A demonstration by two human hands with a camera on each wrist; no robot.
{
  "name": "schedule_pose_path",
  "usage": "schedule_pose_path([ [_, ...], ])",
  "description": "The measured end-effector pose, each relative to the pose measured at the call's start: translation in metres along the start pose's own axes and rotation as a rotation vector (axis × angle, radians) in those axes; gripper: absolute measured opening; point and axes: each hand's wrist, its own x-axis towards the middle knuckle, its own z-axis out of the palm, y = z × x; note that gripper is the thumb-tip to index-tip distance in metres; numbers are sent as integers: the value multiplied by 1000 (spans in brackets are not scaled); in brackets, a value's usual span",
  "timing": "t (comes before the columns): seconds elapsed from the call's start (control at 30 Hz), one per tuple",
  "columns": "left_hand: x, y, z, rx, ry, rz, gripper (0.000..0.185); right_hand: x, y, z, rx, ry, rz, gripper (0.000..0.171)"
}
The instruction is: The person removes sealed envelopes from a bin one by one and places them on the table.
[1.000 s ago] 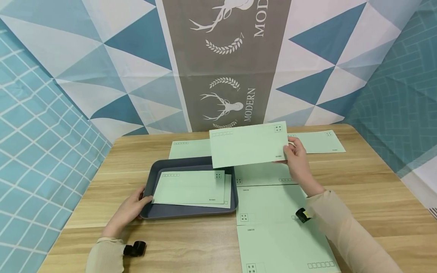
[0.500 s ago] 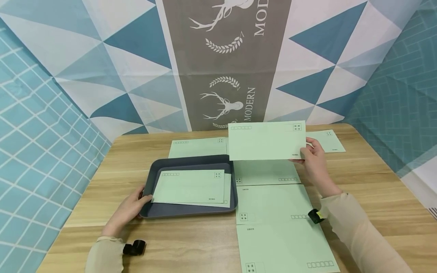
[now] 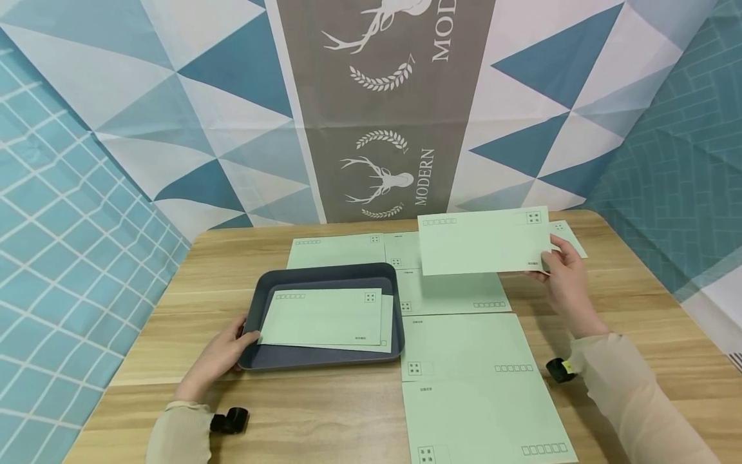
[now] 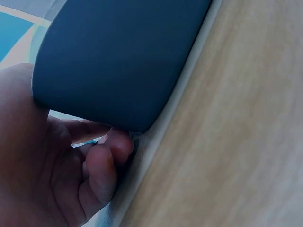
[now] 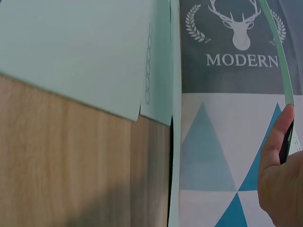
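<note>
A pale green envelope [image 3: 484, 241] is held up above the table by my right hand [image 3: 565, 274], thumb in front and fingers behind its right end. In the right wrist view that envelope [image 5: 284, 61] appears nearly edge-on beside the hand [image 5: 279, 179]. My left hand [image 3: 223, 351] grips the left side of a dark grey tray [image 3: 324, 364], thumb over the rim. Seen from the left wrist, the fingers [image 4: 102, 170] curl under the tray's corner [image 4: 113, 61]. Inside the tray lie overlapping green envelopes [image 3: 321, 319].
More green envelopes lie flat on the wooden table [image 3: 324, 419]. One envelope [image 3: 336, 250] is behind the tray, others [image 3: 464, 348] run down its right side. At the far right, an envelope [image 3: 570, 238] is partly covered by the held one. A patterned cloth [image 3: 377, 116] hangs behind the table.
My right hand has carried the held envelope to the right, away from above the tray, uncovering envelopes behind it. The left hand and the tray stay in place.
</note>
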Motion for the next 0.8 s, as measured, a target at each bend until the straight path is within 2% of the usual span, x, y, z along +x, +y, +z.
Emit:
schedule_pose_path([
  [0.27,2,-1,0,2,7,-3,61,0,-4,-18,70,48,13,31],
  [0.43,1,-2,0,6,11,-2,60,2,-2,-33,10,116,9,40],
  [0.8,-1,1,1,6,11,-2,60,0,-4,-53,-48,189,52,47],
])
